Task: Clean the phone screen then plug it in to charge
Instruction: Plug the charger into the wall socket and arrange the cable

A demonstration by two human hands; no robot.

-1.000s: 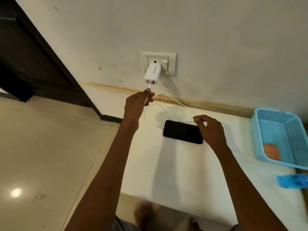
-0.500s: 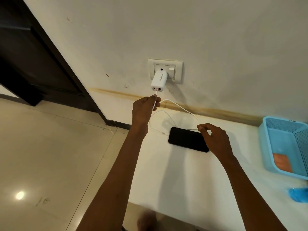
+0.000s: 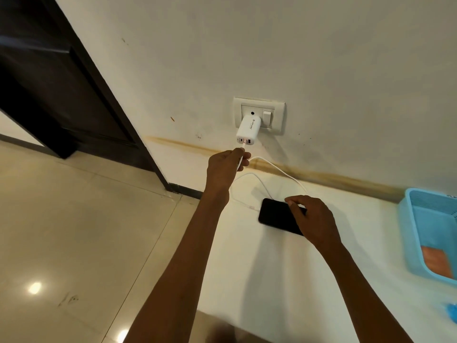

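Note:
A black phone (image 3: 273,215) lies screen up on the white table (image 3: 259,288) below a wall socket (image 3: 278,112). A white charger adapter (image 3: 248,131) sits in the socket. My left hand (image 3: 226,169) is closed around the plug of the white charging cable (image 3: 279,170), and the plug's tip is in the adapter's underside. The cable arcs right and passes behind my right hand (image 3: 314,219). That hand hovers over the phone's right end, its fingers pinched at the far edge where the cable runs. The free connector (image 3: 251,207) lies just left of the phone, apart from it.
A light blue plastic basket (image 3: 410,231) holding an orange cloth (image 3: 435,262) stands at the table's right. A blue object (image 3: 451,313) shows at the right edge. A dark door (image 3: 61,95) and a tiled floor (image 3: 74,231) are to the left.
My left hand has pushed the cable plug up into the adapter. My right hand has moved left from the phone's far right corner to over its screen.

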